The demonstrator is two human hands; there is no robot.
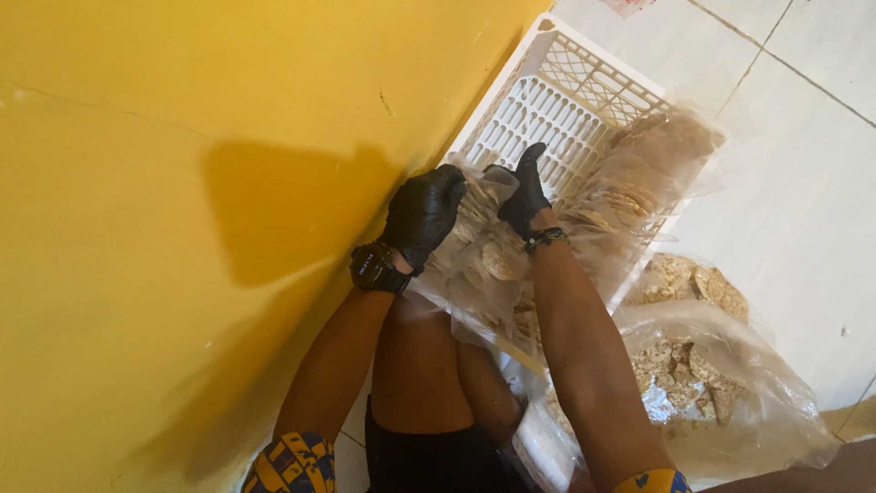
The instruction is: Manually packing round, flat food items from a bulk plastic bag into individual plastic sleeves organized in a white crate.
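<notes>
A clear plastic bag (511,265) of pale round crackers is held at the centre of the frame, over the lower edge of a white crate (547,110). The bag's long axis runs diagonally, from the lower left near the knees up toward the upper right, where its far end lies against the crate's lattice floor. The stacked crackers inside are seen through the film, lying in rows along that same diagonal.

The left hand (422,212), in a black glove, is closed over the bag's upper left edge, its grip clenched on bunched plastic. A black watch (374,267) is worn on that wrist. The right hand (525,196), also gloved in black, is pressed on the bag just right of the left hand, the fingers stretched upward toward the crate; whether plastic is pinched in this grip cannot be told. A dark beaded bracelet (546,239) is worn on the right wrist.

The crate is tilted against a yellow wall (182,183) that fills the left half of the frame. A second bag (703,383) of broken crackers lies at the lower right on the white tiled floor (803,183), just beside the right forearm. Bare knees and patterned sleeves are seen at the bottom edge.
</notes>
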